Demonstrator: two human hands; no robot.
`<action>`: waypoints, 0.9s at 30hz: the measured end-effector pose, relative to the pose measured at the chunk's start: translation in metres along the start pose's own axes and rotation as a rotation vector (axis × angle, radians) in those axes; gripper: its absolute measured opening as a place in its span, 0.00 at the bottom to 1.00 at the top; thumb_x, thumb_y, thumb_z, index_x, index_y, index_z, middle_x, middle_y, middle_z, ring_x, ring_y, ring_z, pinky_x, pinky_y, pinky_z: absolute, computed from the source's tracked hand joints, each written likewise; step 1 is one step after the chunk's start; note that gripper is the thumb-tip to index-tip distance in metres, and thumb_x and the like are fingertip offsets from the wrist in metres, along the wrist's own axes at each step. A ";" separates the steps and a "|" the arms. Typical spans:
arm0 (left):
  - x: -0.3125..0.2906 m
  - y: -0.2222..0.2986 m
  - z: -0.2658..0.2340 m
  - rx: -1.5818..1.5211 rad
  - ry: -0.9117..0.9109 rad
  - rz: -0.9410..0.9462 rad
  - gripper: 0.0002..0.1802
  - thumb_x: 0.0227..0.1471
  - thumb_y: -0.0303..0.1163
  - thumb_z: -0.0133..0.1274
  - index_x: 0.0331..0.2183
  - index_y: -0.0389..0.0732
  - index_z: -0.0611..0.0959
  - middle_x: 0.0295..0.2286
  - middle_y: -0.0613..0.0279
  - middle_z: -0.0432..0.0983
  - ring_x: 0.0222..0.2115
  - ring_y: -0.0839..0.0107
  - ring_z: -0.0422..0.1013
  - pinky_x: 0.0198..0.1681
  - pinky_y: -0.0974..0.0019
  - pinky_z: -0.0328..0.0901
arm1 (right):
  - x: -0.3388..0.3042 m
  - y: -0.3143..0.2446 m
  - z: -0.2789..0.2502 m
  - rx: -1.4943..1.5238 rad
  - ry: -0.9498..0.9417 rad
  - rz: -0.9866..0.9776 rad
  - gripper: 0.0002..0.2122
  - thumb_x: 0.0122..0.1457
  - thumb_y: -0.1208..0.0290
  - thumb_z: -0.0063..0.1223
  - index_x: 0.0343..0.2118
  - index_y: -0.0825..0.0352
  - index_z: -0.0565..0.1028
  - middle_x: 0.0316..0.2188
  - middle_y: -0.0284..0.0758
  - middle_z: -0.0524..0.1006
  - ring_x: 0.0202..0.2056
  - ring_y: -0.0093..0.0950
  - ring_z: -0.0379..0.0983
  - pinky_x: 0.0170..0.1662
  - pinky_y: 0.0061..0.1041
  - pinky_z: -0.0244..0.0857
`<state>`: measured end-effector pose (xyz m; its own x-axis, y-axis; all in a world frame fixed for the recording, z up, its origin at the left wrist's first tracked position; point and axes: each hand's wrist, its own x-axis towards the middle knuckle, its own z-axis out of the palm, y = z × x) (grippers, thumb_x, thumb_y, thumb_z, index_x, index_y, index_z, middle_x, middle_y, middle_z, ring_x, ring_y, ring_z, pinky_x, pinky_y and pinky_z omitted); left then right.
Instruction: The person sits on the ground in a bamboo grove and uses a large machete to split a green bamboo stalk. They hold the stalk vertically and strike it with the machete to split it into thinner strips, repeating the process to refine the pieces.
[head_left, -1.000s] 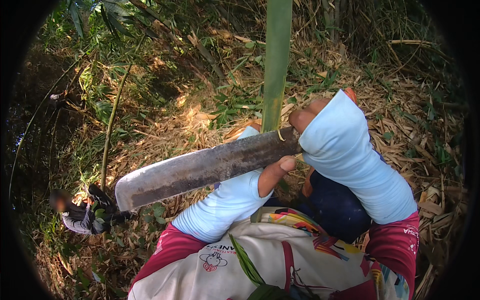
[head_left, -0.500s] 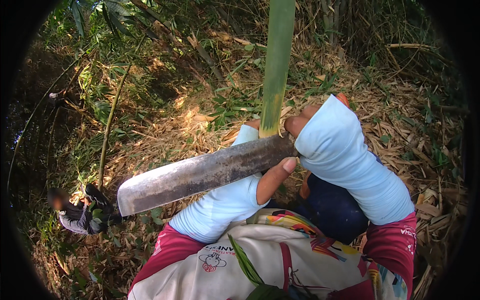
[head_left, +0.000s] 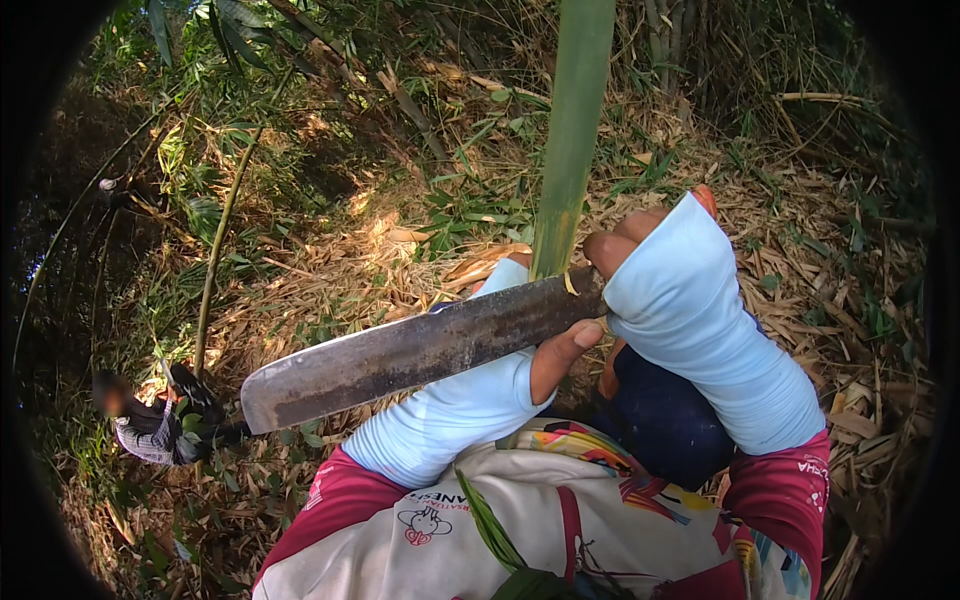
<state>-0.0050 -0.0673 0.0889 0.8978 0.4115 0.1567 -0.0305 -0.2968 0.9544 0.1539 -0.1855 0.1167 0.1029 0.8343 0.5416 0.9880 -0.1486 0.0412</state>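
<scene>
A broad machete (head_left: 420,350) with a dark, stained blade lies slantwise across the middle, its blunt tip toward the left. My right hand (head_left: 622,242), in a light blue sleeve, is closed at the blade's right end; its grip is mostly hidden by the cuff, with an orange-red bit showing beyond. A long green bamboo strip (head_left: 572,150) runs up and away, its yellowish lower end meeting the blade's upper edge. My left hand (head_left: 562,358) is closed around the strip's near end beneath the blade. Its thumb shows below the blade, and its other fingers are mostly hidden.
Another person (head_left: 160,425) sits low at the far left beside a thin upright stem (head_left: 215,260). Dry leaves (head_left: 330,280) cover the ground, with bamboo stalks and brush behind. A green leaf strip (head_left: 490,520) hangs over my shirt front.
The bamboo strip has shifted slightly right, and both hands with the machete have moved a little right too. The blade's sheen has dulled as its angle changed.
</scene>
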 end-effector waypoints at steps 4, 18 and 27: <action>-0.002 0.015 0.005 -0.052 0.019 -0.083 0.36 0.50 0.49 0.63 0.50 0.35 0.68 0.39 0.61 0.74 0.40 0.74 0.69 0.45 0.68 0.65 | -0.001 0.000 0.002 0.003 0.025 -0.003 0.04 0.48 0.63 0.54 0.25 0.55 0.74 0.20 0.27 0.72 0.25 0.31 0.73 0.32 0.42 0.55; 0.002 0.033 -0.002 -0.097 -0.043 -0.008 0.37 0.53 0.35 0.59 0.58 0.35 0.60 0.40 0.56 0.75 0.42 0.72 0.71 0.46 0.68 0.65 | 0.002 0.000 0.000 0.027 -0.018 -0.028 0.06 0.48 0.64 0.54 0.29 0.54 0.76 0.19 0.27 0.71 0.25 0.31 0.73 0.29 0.40 0.56; 0.008 0.036 0.004 -0.136 -0.006 -0.097 0.34 0.51 0.37 0.59 0.53 0.35 0.62 0.42 0.58 0.70 0.44 0.73 0.66 0.49 0.67 0.61 | 0.004 0.002 0.003 0.063 -0.007 -0.012 0.05 0.46 0.65 0.55 0.27 0.55 0.76 0.19 0.28 0.72 0.25 0.31 0.74 0.28 0.40 0.57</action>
<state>0.0026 -0.0785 0.1233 0.9019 0.4277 0.0607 -0.0023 -0.1359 0.9907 0.1565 -0.1810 0.1168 0.0914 0.8398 0.5351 0.9945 -0.1046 -0.0056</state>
